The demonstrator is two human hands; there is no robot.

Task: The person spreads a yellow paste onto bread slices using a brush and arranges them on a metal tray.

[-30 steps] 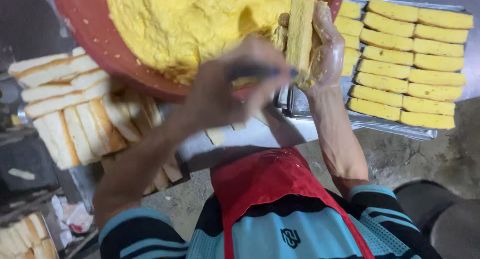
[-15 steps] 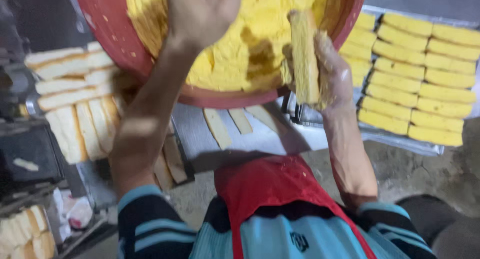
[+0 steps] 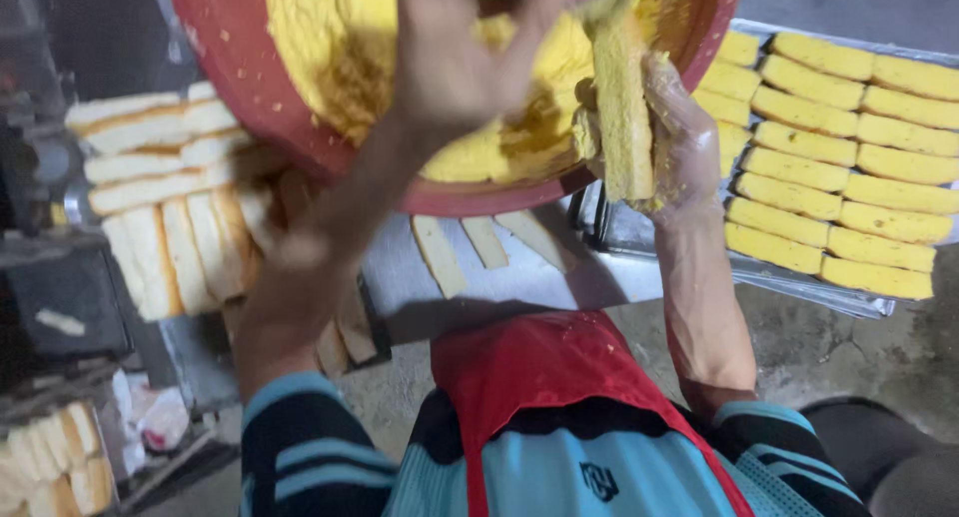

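A big red bowl (image 3: 250, 87) of thick yellow batter (image 3: 330, 47) fills the top of the view. My right hand (image 3: 684, 142), smeared with batter, grips an upright bread stick (image 3: 621, 117) at the bowl's right rim. My left hand (image 3: 470, 57) reaches over the batter with its fingers spread toward the top of the stick; whether it holds anything is hidden by blur.
A metal tray (image 3: 799, 282) on the right carries rows of yellow coated bread sticks (image 3: 849, 177). Plain white bread sticks (image 3: 160, 207) are stacked on the left, and a few lie under the bowl (image 3: 479, 242). More bread sits at the lower left (image 3: 50, 467).
My left hand has risen from the bowl's lower rim into the batter area. The view has closed in on the bowl, and the stick stays in my right hand.
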